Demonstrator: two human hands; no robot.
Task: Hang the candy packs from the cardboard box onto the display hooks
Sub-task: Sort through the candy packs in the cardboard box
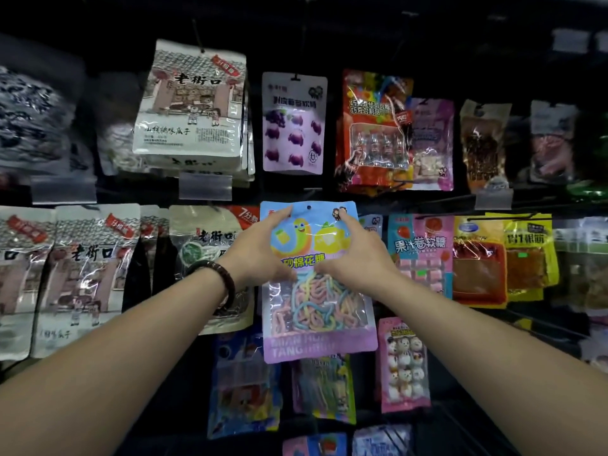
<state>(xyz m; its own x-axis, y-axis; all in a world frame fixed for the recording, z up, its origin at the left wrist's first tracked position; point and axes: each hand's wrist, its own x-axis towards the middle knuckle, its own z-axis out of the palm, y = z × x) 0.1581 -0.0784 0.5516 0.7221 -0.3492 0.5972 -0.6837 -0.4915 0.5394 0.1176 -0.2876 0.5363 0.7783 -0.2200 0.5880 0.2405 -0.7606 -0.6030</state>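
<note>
A blue and lilac candy pack (317, 281) of pastel rope sweets is held upright at the middle of the display rack. The left hand (263, 250) and right hand (355, 255) both grip its upper half, thumbs across the front. Just left hangs a seed bag (210, 245); right, a pink candy bag (424, 248); above, a purple pack (293, 123).

Dark rack (362, 37), stocked in rows.
Seed bags (194, 103) upper left, purple pack (293, 123) upper centre, red pack (371, 133) just beside it, pink pack (403, 363) lower right.
</note>
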